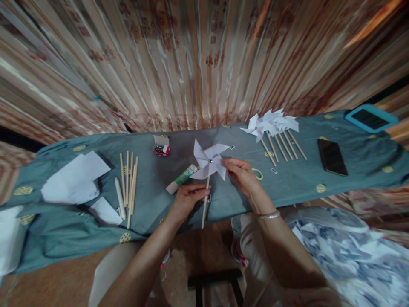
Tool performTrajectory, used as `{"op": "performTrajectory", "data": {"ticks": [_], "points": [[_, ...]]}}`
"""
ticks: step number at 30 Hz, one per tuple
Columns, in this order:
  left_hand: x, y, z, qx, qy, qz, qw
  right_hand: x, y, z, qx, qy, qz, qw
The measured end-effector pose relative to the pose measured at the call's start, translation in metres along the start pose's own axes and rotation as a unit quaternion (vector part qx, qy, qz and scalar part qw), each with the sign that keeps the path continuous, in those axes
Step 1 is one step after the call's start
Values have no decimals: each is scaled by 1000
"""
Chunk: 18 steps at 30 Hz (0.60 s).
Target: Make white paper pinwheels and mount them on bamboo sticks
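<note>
A white paper pinwheel (207, 158) on a wooden stick is held up over the middle of the table, its head fixed by a small shiny pin at the centre. My left hand (188, 197) pinches the stick just below the paper head. The fingers of my right hand (240, 174) grip the edge of the right-hand blade. Behind my left hand lies a green and white glue stick (182, 179). A small red box (161, 147) of metal pins stands open farther back. Partly hidden by my right hand is a light green ring-shaped thing (257, 174).
Several finished pinwheels (275, 128) lie at the back right, near a black phone (332, 157) and a blue-framed device (371, 118). Loose wooden sticks (131, 183) and white paper sheets (75, 177) lie left. A bag of paper pieces (354, 251) stands at the lower right.
</note>
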<state>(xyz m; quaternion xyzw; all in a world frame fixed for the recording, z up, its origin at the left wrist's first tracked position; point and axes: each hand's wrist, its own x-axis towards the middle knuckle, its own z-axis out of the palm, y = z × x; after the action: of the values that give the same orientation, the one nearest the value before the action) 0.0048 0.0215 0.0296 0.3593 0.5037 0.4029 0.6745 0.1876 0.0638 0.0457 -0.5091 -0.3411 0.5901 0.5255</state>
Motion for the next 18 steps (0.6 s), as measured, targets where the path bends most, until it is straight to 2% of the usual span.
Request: {"op": "performTrajectory", "data": {"ticks": [18], "points": [[0,3,1,-18,28,4,999,-6,1,11,47,-40,56,997]]}}
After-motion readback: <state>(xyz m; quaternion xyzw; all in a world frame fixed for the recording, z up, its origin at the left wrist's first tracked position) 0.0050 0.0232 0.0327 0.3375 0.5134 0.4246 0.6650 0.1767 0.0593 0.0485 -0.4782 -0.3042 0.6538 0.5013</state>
